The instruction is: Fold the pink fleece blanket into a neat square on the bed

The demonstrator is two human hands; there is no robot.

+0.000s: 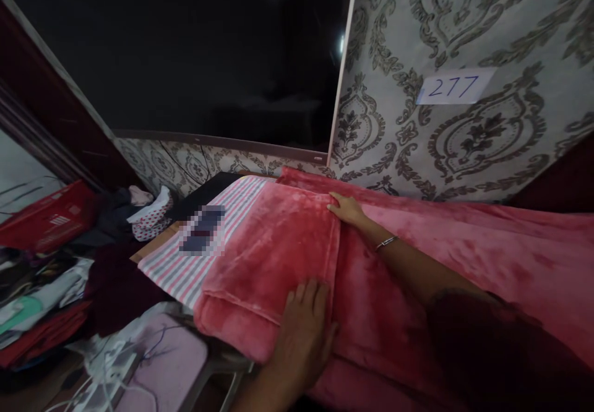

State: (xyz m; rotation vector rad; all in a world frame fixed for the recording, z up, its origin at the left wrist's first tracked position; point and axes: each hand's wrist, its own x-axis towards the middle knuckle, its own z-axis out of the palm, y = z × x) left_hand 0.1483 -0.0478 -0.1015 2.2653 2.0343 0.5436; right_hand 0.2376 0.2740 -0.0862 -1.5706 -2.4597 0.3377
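Note:
A red plush blanket (288, 232) lies partly folded over a long surface, with its loose part spread to the right. My left hand (304, 325) rests flat on the near end of the folded section, fingers extended together. At the far corner of the fold, my right hand (347, 209), with a bracelet at the wrist, has its fingers closed on the blanket's edge; the fingertips are partly hidden. A pink, grey and white striped cloth (179, 276) reaches out from under the left side of the blanket, with a blurred dark patch on it.
A large dark screen (208, 59) stands behind, beside a patterned wall (394, 115) with a paper marked 277 (457, 87). At the left are a red basket (51, 217), heaped clothes (41, 325), a pink stool (171, 356) and a power strip (109, 381) with cables.

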